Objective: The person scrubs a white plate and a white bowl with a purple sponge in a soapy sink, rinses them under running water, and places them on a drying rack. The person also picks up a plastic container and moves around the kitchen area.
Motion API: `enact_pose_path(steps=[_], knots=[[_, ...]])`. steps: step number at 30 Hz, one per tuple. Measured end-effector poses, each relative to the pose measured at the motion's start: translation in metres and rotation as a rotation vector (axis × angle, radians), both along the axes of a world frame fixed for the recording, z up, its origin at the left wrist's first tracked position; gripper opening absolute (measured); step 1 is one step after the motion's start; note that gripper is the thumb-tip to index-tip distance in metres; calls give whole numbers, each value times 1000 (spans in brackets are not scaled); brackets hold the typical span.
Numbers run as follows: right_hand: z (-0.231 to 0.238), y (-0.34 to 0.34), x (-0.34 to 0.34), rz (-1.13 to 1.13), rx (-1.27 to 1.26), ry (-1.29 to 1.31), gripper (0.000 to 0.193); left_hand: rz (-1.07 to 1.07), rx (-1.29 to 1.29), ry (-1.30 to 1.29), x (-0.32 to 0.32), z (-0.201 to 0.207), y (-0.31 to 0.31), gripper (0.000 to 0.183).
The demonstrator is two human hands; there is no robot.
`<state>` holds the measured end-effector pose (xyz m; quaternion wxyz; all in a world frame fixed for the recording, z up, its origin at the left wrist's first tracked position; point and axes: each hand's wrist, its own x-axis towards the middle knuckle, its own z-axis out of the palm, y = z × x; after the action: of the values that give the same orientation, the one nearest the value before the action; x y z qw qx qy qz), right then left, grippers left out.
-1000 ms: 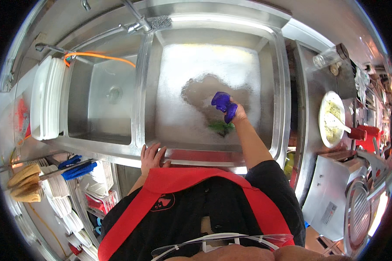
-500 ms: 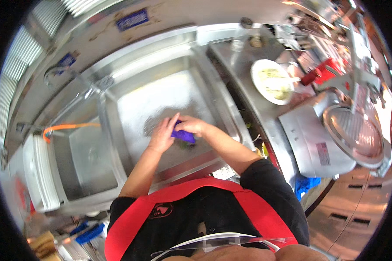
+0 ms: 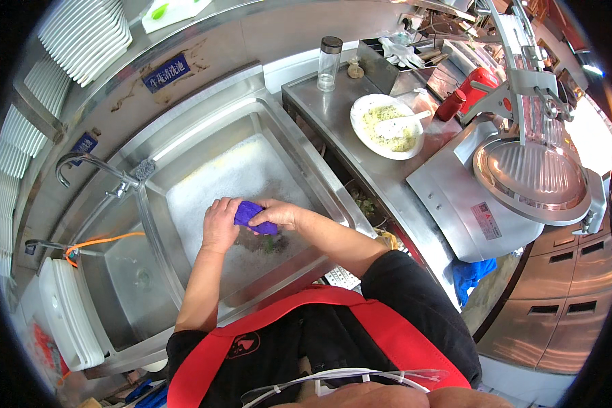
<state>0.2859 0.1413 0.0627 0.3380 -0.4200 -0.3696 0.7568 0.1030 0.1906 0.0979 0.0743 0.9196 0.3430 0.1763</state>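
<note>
Small wall sign: a blue plate [image 3: 83,148] with pale marks, too small and slanted to read.
Large wall sign: a blue plaque [image 3: 166,73] bearing a line of white characters.
Left hand: the hand [image 3: 219,221] meets the cloth's left end; whether its fingers close around it cannot be told.
Shirt emblem: a red outlined badge [image 3: 243,345], no legible wording.
Purple cloth: bunched between both hands, above the foamy water [image 3: 207,180] in the sink [image 3: 304,160]; the step looks like squeezing or wringing it, and the next move probably calls for a firm two-handed twist.
Right hand: the hand [image 3: 280,215] is clamped on the purple cloth [image 3: 245,213], thumb on top.
Slicer sticker: a printed label [image 3: 486,221] on the metal slicer [image 3: 449,183], its print too fine to read.
</note>
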Motion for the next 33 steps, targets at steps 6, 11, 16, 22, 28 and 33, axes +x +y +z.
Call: enact_pose_path(steps=[6, 11, 16, 22, 28, 33], knots=[[21, 0, -4, 180, 539, -903, 44, 64, -150, 46, -2, -19, 9, 33], [14, 6, -7, 106, 928, -1333, 26, 250, -505, -15, 7, -45, 4, 26], [-3, 16, 4, 130, 1282, -1495, 20, 333, -1128, -242, 5, -51, -5, 14], [-8, 27, 15, 115, 1349, -1250, 19, 251, -2121, -759, 7, -39, -20, 5], [-8, 35, 12, -70, 1320, -1037, 29, -83, -2516, -1180, 20, -18, -30, 17], [-29, 27, -6, -303, 1015, -708, 32, -340, -2804, -1553, 34, -11, -37, 22]])
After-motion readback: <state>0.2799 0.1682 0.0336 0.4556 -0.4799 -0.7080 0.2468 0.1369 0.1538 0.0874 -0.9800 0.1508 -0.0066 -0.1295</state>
